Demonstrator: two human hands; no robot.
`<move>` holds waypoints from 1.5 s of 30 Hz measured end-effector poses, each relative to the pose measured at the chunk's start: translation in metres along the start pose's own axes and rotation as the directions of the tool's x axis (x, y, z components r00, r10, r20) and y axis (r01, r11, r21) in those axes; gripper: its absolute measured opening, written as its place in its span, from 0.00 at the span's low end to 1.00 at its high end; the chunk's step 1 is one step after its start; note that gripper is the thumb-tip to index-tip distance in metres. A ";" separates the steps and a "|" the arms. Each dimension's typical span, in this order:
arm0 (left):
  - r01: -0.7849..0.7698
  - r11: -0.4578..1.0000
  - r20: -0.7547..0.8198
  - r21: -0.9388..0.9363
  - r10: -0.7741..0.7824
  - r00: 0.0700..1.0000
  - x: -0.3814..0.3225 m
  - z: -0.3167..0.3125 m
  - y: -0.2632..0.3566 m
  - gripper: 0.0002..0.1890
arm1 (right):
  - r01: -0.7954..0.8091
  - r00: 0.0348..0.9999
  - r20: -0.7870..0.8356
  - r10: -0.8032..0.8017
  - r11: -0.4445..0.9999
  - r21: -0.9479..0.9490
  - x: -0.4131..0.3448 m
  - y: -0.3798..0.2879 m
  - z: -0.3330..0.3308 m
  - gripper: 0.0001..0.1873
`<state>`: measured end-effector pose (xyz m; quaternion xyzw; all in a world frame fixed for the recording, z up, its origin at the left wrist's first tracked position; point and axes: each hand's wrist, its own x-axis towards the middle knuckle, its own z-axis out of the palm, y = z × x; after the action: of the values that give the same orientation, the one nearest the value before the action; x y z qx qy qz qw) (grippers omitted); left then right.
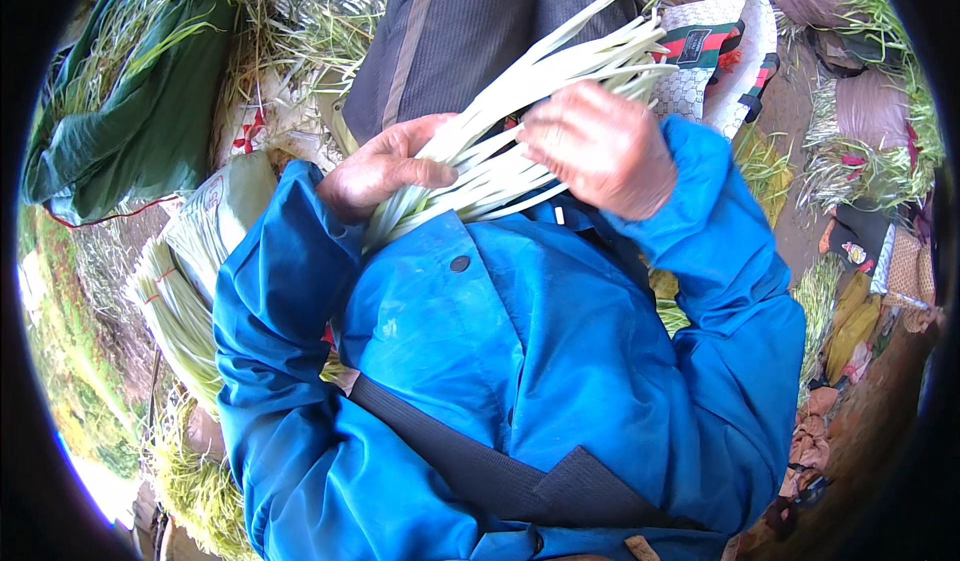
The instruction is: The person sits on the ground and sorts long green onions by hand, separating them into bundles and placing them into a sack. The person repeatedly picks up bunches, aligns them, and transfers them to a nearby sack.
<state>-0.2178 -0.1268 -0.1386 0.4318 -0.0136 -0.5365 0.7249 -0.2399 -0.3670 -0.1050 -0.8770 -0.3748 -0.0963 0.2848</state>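
Observation:
A loose bundle of long, flat, pale stalks, like blanched garlic chives, lies slantwise before my chest and over my lap. My left hand holds it on the left side, with the thumb across the top. Over the right part of the bundle is my right hand, blurred, its fingers bent and at the stalks; whether it pinches any does not show. The lower ends of the bundle reach my blue jacket. Beside my left arm stands a bundle of pale stalks tied with red bands.
Green cloth with loose leaves on it lies at the upper left. A patterned bag with a red and green stripe sits beyond my right hand. Dark-trousered legs are in front. Leafy heaps and cloths lie on the right.

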 end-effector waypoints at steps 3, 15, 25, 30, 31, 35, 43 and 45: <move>-0.070 0.998 0.054 0.003 0.069 0.996 0.000 0.003 -0.005 0.26 | -0.129 0.990 -0.059 0.131 0.991 0.035 -0.015 -0.008 0.011 0.07; -0.046 0.970 -0.014 0.239 0.051 0.999 -0.002 0.008 -0.010 0.31 | -0.207 0.977 0.060 0.205 0.978 0.030 0.026 -0.004 0.020 0.03; -0.110 0.987 0.034 0.121 0.106 0.994 -0.001 0.001 -0.016 0.34 | -0.502 0.742 0.260 0.618 0.255 0.827 0.011 0.035 -0.014 0.06; -0.136 0.988 0.022 0.069 0.135 0.991 0.000 0.000 -0.020 0.35 | -0.043 0.707 0.148 0.692 -0.167 0.985 -0.016 0.111 -0.038 0.08; -0.137 0.988 0.013 0.065 0.136 0.991 -0.001 0.000 -0.019 0.35 | 0.046 0.668 0.157 0.728 -0.250 0.967 -0.022 0.131 -0.045 0.08; -0.167 0.985 0.037 0.038 0.165 0.986 0.000 0.000 -0.018 0.36 | 0.180 0.396 -0.110 0.911 0.041 0.983 -0.059 0.217 -0.089 0.06; -0.177 0.983 0.033 0.047 0.176 0.984 0.001 -0.003 -0.021 0.31 | 0.227 0.647 -0.447 0.618 0.403 0.887 0.030 0.114 -0.066 0.08; -0.164 0.985 0.043 0.056 0.162 0.986 0.000 -0.001 -0.019 0.30 | 0.210 0.653 -0.364 0.664 0.302 0.930 0.024 0.129 -0.083 0.08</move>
<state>-0.2318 -0.1268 -0.1511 0.4402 -0.0785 -0.4829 0.7529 -0.1275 -0.4723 -0.0833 -0.4832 -0.0709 -0.1469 0.8602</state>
